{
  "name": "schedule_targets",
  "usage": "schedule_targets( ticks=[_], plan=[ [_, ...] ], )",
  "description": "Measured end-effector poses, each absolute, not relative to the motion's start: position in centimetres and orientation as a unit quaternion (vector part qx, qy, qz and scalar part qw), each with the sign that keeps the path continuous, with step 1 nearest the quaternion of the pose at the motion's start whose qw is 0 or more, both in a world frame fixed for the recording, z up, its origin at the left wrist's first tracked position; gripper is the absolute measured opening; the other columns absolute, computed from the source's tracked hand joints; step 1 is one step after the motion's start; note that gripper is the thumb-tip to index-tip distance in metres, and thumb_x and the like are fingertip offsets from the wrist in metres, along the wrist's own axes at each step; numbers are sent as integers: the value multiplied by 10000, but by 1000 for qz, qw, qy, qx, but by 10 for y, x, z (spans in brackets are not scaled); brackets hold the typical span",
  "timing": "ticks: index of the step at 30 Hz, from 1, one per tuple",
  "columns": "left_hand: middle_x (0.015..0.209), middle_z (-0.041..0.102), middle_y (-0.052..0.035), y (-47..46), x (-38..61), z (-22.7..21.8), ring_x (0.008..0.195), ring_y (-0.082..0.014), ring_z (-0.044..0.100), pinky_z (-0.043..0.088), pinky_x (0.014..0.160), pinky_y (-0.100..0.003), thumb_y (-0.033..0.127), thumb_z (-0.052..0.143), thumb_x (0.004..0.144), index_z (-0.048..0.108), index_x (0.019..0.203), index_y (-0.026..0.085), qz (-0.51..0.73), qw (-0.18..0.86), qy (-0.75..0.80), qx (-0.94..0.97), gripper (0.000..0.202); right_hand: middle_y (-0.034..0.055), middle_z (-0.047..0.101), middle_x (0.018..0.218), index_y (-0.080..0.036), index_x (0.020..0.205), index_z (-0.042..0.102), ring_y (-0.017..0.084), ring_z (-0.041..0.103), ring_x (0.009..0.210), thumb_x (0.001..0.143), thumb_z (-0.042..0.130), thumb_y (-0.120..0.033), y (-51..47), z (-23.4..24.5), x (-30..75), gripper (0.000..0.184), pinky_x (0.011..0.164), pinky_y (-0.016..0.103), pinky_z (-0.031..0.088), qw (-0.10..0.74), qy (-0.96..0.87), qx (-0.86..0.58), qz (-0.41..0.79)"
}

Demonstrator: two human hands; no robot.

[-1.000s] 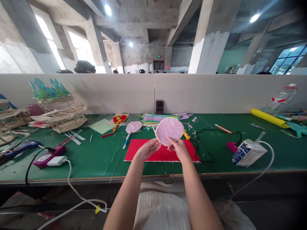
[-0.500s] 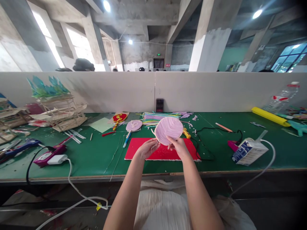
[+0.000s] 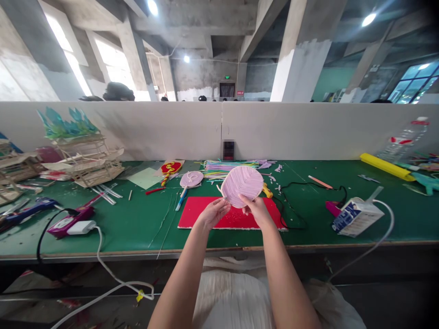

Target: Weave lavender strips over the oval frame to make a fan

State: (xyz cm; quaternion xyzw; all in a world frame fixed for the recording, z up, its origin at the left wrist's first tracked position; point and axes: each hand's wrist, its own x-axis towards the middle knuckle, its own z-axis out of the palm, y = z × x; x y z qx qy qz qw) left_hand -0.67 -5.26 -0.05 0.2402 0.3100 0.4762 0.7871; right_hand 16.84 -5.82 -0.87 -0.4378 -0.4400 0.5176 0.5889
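Observation:
A round pale-purple panel (image 3: 242, 185), covered in slanting ribbed strips with a light edging, is held up over a red board (image 3: 202, 219). My right hand (image 3: 255, 210) grips its lower right edge, thumb on the front and fingers behind. At the lower left rim, my left hand (image 3: 214, 213) has its fingertips pinched together against the edging. A short loose end of that edging sticks out to the left, just above those fingertips. Exactly what lies between the left fingertips is hard to make out.
Behind lie a bundle of coloured strips (image 3: 219, 165), a smaller purple fan (image 3: 192, 179) and a red-and-yellow fan (image 3: 170, 168). A yellow-handled tool (image 3: 267, 191) trails black cable. Left are a stick model (image 3: 85, 160) and a power strip (image 3: 73, 221); right, a carton (image 3: 356, 217).
The panel has shifted very slightly to the right, and the left hand has moved a little right with it. Both hands keep much the same hold.

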Motion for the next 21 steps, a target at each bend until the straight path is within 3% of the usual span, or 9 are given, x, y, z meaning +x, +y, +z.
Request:
schedule_targets(
  ticks=[5, 10, 16, 21],
  plan=[
    [684, 660, -24, -53, -1, 1, 628, -76, 651, 544, 762, -188, 66, 654, 803, 583, 780, 108, 505, 769, 310, 241, 86, -31, 549, 533, -197, 676, 605, 90, 429, 442, 594, 770, -481, -60, -7, 153, 338, 421, 244, 316, 617, -426, -397, 530],
    [710, 667, -17, -55, -1, 4, 644, -81, 655, 541, 795, -210, 76, 714, 750, 602, 831, 113, 512, 763, 301, 255, 143, 23, 672, 777, -183, 807, 649, 137, 564, 637, 581, 788, -419, -59, -9, 130, 356, 537, 256, 408, 645, -410, -362, 534],
    [697, 669, -11, -55, 0, 5, 621, -74, 654, 545, 709, -173, 42, 711, 741, 591, 832, 111, 513, 761, 292, 269, 166, 48, 706, 925, -202, 932, 664, 200, 639, 794, 590, 792, -354, -58, -8, 121, 396, 613, 302, 473, 672, -379, -342, 536],
    [706, 665, 1, -53, 2, 3, 623, -70, 653, 544, 732, -181, 65, 724, 736, 588, 848, 121, 517, 757, 288, 277, 185, 56, 703, 1021, -207, 947, 679, 225, 648, 935, 560, 811, -319, -61, 0, 122, 424, 761, 340, 515, 662, -388, -311, 561]
  ],
)
